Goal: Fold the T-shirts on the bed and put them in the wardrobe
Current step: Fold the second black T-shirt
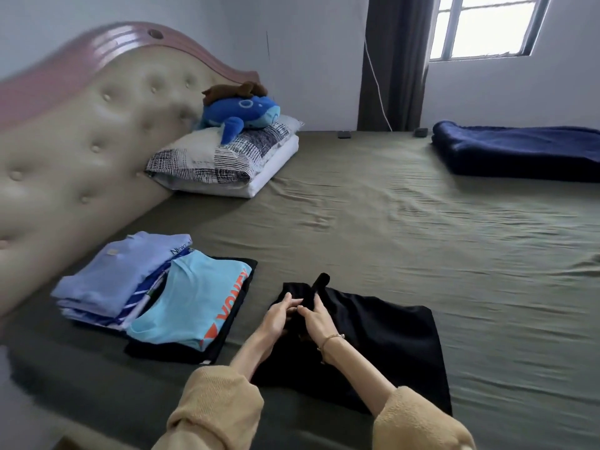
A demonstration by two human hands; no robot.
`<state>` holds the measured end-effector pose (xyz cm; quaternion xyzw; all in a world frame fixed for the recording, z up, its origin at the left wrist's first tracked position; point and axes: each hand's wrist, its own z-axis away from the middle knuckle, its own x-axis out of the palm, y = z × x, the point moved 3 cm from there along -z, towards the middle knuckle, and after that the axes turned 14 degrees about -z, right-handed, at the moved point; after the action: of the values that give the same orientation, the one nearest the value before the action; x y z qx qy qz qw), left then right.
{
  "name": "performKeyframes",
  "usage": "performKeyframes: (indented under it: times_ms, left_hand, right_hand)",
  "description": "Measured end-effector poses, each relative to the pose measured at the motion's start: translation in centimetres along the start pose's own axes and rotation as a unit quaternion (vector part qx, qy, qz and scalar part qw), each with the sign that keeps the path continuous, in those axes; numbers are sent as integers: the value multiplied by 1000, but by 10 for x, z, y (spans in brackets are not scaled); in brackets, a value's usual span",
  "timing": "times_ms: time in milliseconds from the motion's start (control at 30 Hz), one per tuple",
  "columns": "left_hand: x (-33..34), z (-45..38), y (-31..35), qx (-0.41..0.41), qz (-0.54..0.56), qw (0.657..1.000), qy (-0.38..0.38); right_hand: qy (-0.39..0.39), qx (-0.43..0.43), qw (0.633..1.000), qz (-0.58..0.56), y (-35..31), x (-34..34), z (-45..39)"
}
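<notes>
Both hands, left hand [276, 315] and right hand [316, 316], pinch the black T-shirt [389, 345] (part-folded, sleeve bunched upward).

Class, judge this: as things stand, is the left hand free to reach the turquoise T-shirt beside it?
Probably not yet. The left hand grips the black T-shirt, as does the right hand. The turquoise T-shirt lies uncovered just left, so once it lets go the way looks free.
</notes>
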<state>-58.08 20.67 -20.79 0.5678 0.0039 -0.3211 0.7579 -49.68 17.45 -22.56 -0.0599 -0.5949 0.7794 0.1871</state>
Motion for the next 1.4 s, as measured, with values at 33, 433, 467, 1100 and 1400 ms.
performKeyframes:
  times_ms: [33, 433, 467, 1100, 1400]
  left_hand:
    - [-8, -2, -3, 0, -1, 1000, 5]
    - [-44, -10, -36, 35, -220, 963, 153]
    - [-45, -9, -38, 33, -280, 944, 174]
    - [100, 18, -16, 247, -560, 789, 60]
    - [94, 16, -26, 226, -571, 785, 77]
  right_hand:
    - [-2, 1, 1000, 10, 1, 8, -3]
    - [-40, 1, 999, -27, 2, 25, 3]
    - [-16, -34, 999, 8, -1, 13, 6]
    - [119, 19, 837, 534, 11, -171, 26]
    - [356, 38, 844, 400, -5, -179, 51]
